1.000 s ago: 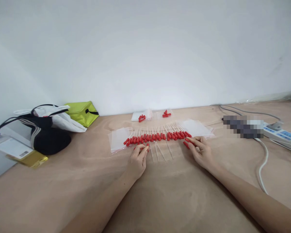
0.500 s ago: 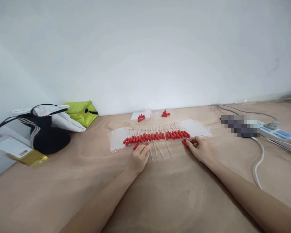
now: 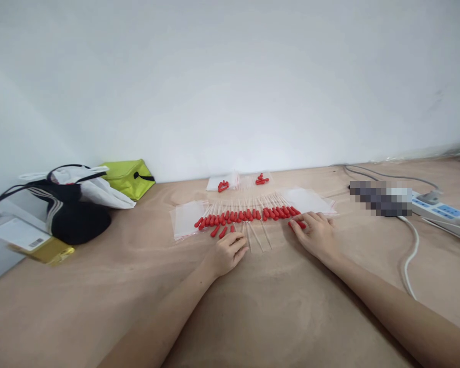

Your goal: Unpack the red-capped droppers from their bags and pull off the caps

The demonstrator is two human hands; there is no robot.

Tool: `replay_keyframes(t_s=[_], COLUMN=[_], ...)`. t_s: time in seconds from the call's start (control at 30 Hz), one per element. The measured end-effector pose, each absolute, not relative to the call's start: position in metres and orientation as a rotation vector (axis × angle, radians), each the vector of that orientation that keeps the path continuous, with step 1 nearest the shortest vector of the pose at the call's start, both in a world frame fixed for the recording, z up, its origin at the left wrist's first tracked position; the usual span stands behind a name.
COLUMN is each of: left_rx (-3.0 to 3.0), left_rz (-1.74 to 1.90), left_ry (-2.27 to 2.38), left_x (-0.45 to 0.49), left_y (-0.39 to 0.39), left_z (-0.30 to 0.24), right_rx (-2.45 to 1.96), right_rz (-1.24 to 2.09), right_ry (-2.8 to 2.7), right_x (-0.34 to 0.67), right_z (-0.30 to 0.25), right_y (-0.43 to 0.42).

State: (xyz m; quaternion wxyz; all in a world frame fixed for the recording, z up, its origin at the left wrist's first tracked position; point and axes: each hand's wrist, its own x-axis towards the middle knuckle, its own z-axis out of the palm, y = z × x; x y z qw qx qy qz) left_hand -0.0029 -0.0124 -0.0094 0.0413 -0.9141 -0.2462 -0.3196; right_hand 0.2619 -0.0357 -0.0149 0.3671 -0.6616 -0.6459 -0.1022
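**A:** We have the wide wooden surface (image 3: 99,286) before us. A black bag (image 3: 74,220) and a green pouch (image 3: 128,178) sit at its far left by the wall, and a white power strip (image 3: 440,210) lies at the right.

**B:** In the middle we see clear bags (image 3: 186,217) laid flat. Between them runs a row of droppers (image 3: 249,214), side by side, with their red bulbs toward us.

**A:** Our left hand (image 3: 228,253) rests just on the near side of that row. Its grip is curled in loosely beside some thin clear tubes (image 3: 257,237). We cannot tell whether it pinches one.

**B:** Our right hand (image 3: 316,232) lies flat at the row's right end with its grip apart. The fingertips rest on one loose red bulb (image 3: 302,225).

**A:** A few more loose bulbs (image 3: 215,231) lie just beyond our left fingers, between them and the row.
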Motion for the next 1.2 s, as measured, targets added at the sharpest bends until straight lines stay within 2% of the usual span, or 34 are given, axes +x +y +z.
replay_keyframes(t_s=[0.43, 0.73, 0.83, 0.93, 1.07, 1.2], left_rx=[-2.913, -2.872, -2.789, -2.69, -2.593, -2.582], left_rz=[-0.881, -1.063, -1.133, -1.168, -1.104, -1.038], left_ry=[-0.723, -0.754, -0.854, -0.954, -1.001, -0.888], left_x=[-0.004, -0.008, -0.01, -0.011, -0.009, -0.007], left_y=[-0.012, -0.014, -0.015, -0.017, -0.02, -0.021], left_z=[-0.007, -0.003, -0.002, -0.001, 0.002, 0.003], right_rx=[-1.585, -1.49, -1.46, -1.422, -1.28, -1.179], right_rz=[-0.56, -0.648, -0.562, -0.323, 0.022, 0.139], right_ry=[-2.004, -1.905, -1.722, -1.635, -1.805, -1.956], right_x=[0.233, 0.232, 0.232, 0.231, 0.226, 0.216], right_z=[-0.006, -0.009, -0.005, -0.003, -0.006, -0.012], right_y=[-0.004, -0.002, -0.012, -0.03, -0.053, -0.06])
